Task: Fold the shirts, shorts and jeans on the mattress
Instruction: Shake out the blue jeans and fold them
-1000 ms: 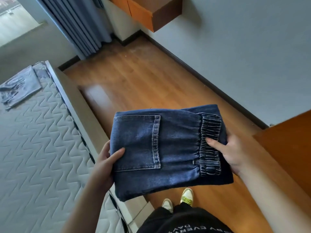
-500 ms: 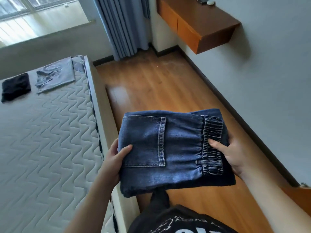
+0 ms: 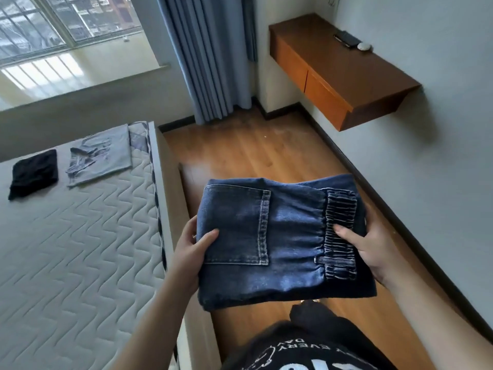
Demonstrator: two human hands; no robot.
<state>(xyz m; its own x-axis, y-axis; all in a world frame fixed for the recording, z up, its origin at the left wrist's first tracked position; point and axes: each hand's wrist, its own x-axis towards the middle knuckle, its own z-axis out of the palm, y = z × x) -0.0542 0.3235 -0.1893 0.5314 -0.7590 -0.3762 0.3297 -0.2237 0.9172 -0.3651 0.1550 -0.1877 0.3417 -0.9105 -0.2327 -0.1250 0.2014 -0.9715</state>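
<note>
Jeans (image 3: pixel 280 241), dark blue and folded into a thick rectangle, are held in the air above the wooden floor (image 3: pixel 240 156), just beside the bed's edge. A back pocket faces up on the left half and the elastic waistband on the right. The left hand (image 3: pixel 189 249) grips the left edge, thumb on top of the pocket and fingers curled underneath. The right hand (image 3: pixel 370 247) grips the right edge, thumb pressing on the waistband, fingers hidden below.

In the head view the quilted grey mattress (image 3: pixel 66 263) fills the left side. At its far end lie a folded grey shirt (image 3: pixel 104 156) and, just beside it, a folded black garment (image 3: pixel 33 173), apart from each other. Beyond the bed are a barred window (image 3: pixel 53 22) and blue-grey curtains (image 3: pixel 210 54). A wooden wall-mounted shelf with drawers (image 3: pixel 338 76) projects from the pale wall on the right; small dark and white objects rest on its top.
</note>
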